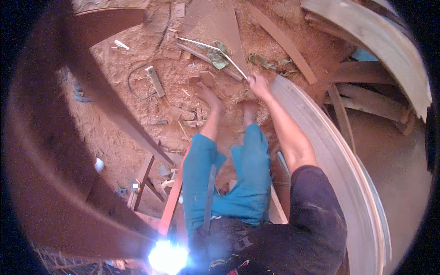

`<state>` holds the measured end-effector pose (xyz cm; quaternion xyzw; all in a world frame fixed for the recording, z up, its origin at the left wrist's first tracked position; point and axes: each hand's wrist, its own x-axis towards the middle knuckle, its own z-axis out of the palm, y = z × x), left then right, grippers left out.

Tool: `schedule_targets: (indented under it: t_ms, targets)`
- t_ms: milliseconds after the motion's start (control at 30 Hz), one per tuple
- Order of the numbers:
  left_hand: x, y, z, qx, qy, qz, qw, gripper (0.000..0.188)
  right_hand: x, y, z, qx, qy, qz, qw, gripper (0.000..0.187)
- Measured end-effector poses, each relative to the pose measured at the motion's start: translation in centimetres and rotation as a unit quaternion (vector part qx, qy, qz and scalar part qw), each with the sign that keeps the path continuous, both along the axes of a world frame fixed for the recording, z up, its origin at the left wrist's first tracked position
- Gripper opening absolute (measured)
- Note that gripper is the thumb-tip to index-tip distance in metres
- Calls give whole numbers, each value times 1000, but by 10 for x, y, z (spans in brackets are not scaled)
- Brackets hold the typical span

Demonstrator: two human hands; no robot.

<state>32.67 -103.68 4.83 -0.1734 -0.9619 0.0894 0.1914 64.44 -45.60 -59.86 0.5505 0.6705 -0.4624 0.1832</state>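
Head view: just beside the far end of the long grey plank stack, the right hand has its fingers closed around one end of a thin white bent rod, which runs leftward from the stack across a green leaf above the sawdust-strewn ground. Well left of the stack, beside a bright glare, the left hand is mostly hidden, so I cannot tell how open it is or whether it holds anything.
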Motion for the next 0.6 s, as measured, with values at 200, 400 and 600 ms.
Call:
schedule_targets:
  t_ms: [200, 400, 600]
  targets:
    - [-4, 16, -8, -22, 2, 57, 998, 16, -76, 33, -49, -11, -72, -140, 988, 70]
    - [-1, 10, -21, -20, 13, 83, 996, 13, -81, 16, -19, -117, 71, -19, 990, 43]
    - [15, -10, -19, -19, 40, 92, 995, 14, -36, 14, 136, 30, 79, -22, 996, 44]
